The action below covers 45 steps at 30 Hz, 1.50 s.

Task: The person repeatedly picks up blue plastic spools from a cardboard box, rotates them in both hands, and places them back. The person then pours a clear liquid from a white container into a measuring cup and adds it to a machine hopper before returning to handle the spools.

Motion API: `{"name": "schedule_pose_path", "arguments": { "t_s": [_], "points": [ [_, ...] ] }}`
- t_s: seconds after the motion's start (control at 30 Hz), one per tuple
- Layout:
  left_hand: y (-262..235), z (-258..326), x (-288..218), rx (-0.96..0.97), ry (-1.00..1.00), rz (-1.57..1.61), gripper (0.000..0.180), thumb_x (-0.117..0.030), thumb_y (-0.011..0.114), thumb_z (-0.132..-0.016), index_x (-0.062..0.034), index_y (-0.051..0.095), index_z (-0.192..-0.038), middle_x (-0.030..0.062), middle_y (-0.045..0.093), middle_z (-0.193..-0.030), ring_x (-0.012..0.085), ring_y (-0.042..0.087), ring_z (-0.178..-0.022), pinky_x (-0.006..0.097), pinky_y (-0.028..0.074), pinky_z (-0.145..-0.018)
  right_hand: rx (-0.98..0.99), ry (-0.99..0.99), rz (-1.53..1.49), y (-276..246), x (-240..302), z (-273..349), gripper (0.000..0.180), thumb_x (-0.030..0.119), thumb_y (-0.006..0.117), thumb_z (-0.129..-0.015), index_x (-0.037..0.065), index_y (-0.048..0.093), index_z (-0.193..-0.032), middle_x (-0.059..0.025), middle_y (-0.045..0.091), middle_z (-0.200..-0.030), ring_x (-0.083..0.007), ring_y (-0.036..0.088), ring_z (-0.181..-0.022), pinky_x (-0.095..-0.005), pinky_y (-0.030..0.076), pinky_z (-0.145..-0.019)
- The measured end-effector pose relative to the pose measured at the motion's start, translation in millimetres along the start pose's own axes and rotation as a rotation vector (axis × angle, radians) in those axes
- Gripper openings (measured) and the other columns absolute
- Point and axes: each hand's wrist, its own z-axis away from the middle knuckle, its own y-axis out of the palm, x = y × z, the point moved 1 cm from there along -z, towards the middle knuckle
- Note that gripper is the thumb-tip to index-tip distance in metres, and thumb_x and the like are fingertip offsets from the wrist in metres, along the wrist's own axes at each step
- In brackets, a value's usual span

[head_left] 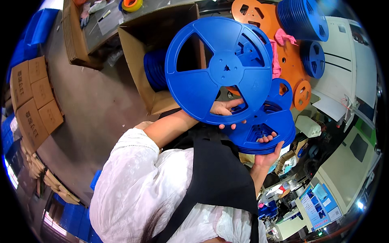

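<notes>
My left hand (225,108) grips a big blue plastic reel (227,67) by its lower rim; some fingers show through a cut-out and others come out below the edge. The reel stands tilted up, its flat face with a small centre hole and wide openings turned toward me. To its lower right my right hand (268,150) is closed around the near edge of a stack of blue reels (279,131). A cardboard box (135,69) is open behind the raised reel, and more blue reels (155,69) stand inside it. The raised reel hides part of the box.
An orange round surface (289,60) beyond bears pink cloth (283,37), a tall blue reel stack (302,18), a smaller blue reel (312,59) and an orange reel (302,95). Closed cartons (36,99) are stacked at left. A white jug (308,126) stands at right.
</notes>
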Motion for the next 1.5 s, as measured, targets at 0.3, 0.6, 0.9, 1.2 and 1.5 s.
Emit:
{"name": "schedule_pose_path", "arguments": {
  "t_s": [0.3, 0.6, 0.9, 1.2, 1.5],
  "points": [
    [1, 0, -3, -0.026, -0.005, -0.126, 0.086, 0.005, 0.048, -0.086, -0.0236, -0.007, -0.147, 0.025, 0.044, -0.127, 0.0235, 0.065, -0.091, 0.027, 0.059, -0.057, -0.011, 0.011, 0.009, -2, -2, -3, 0.046, 0.044, 0.046, -0.094, 0.001, 0.053, -0.11, -0.006, 0.057, -0.084, -0.0183, 0.052, -0.076, -0.0317, 0.043, -0.071],
    [25, -1, -2, -0.044, -0.156, -0.278, 0.078, 0.002, 0.05, -0.085, -0.0176, 0.006, -0.147, 0.0178, 0.05, -0.119, 0.0141, 0.064, -0.068, 0.021, 0.056, -0.054, -0.058, 0.013, 0.022, 1, -6, 1, 0.047, 0.045, 0.041, -0.096, 0.001, 0.052, -0.109, -0.0053, 0.056, -0.082, -0.0176, 0.051, -0.075, -0.032, 0.042, -0.071],
    [28, -6, 3, 0.018, -0.202, -0.333, 0.065, -0.002, 0.045, -0.09, -0.0167, 0.016, -0.146, 0.0182, 0.057, -0.106, 0.013, 0.064, -0.066, 0.023, 0.057, -0.058, -0.113, 0.005, -0.004, -5, -9, 7, 0.046, 0.044, 0.044, -0.095, 0.001, 0.052, -0.11, -0.0069, 0.058, -0.084, -0.019, 0.054, -0.076, -0.0327, 0.044, -0.072],
    [36, -12, 2, 0.06, -0.307, -0.331, 0.056, -0.006, 0.046, -0.091, -0.0086, 0.023, -0.142, 0.0158, 0.058, -0.106, 0.0116, 0.063, -0.07, 0.02, 0.052, -0.057, -0.138, -0.023, -0.017, -1, -11, 8, 0.045, 0.043, 0.044, -0.095, 0.001, 0.052, -0.109, -0.0075, 0.058, -0.083, -0.0188, 0.053, -0.075, -0.0323, 0.043, -0.071],
    [28, -13, 29, 0.14, -0.32, -0.415, 0.06, -0.017, 0.051, -0.091, -0.0078, 0.022, -0.143, 0.0141, 0.049, -0.128, 0.0191, 0.057, -0.103, 0.031, 0.046, -0.088, -0.075, -0.069, 0.033, -14, -19, 16, 0.071, 0.045, 0.061, -0.085, 0.004, 0.036, -0.136, -0.012, 0.045, -0.134, -0.03, 0.045, -0.122, -0.0448, 0.038, -0.102]
  ]
}}
